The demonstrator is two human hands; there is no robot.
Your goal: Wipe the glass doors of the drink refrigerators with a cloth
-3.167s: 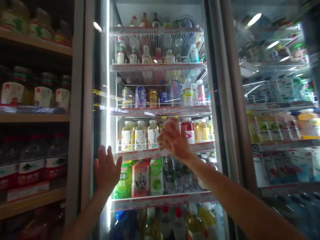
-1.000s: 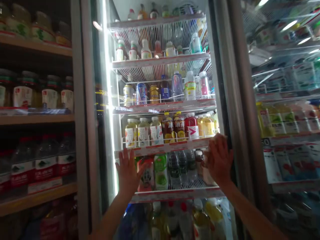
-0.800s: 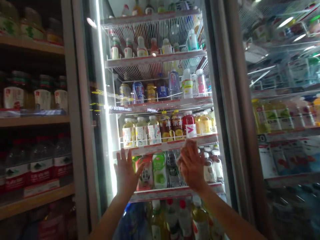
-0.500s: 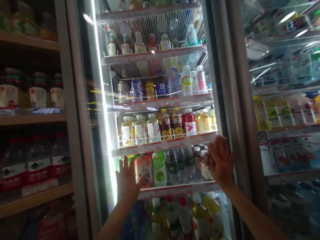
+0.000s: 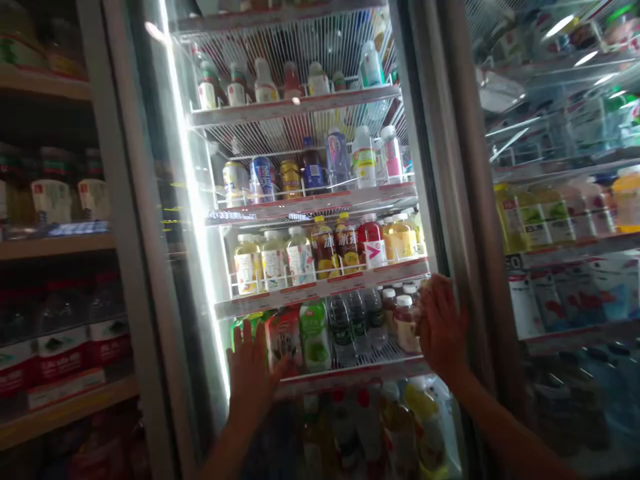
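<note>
I face a lit drinks cooler (image 5: pixel 425 153) with wire shelves full of bottles and cans. My left hand (image 5: pixel 253 377) is open with fingers spread, low at the left of the water-bottle shelf (image 5: pixel 350 377), its thumb by a pink carton (image 5: pixel 281 340). My right hand (image 5: pixel 443 327) lies flat with fingers stretched at the right end of the same shelf, against a brown bottle with a white cap (image 5: pixel 404 323). Neither hand visibly grips anything. Dark water bottles (image 5: pixel 350 320) and a green bottle (image 5: pixel 314 333) stand between my hands.
A wooden rack (image 5: pixel 55 247) with jars and red-labelled water bottles stands to the left. The cooler's metal frame (image 5: pixel 470 200) divides it from a second cooler (image 5: pixel 565 220) behind reflecting glass on the right. More bottles fill the dim bottom shelf (image 5: pixel 380 427).
My right hand left the middle shelf, swept left along the lower shelf, then returned to its right end by the white-capped bottle. My left hand sank lower. The view shifted right.
</note>
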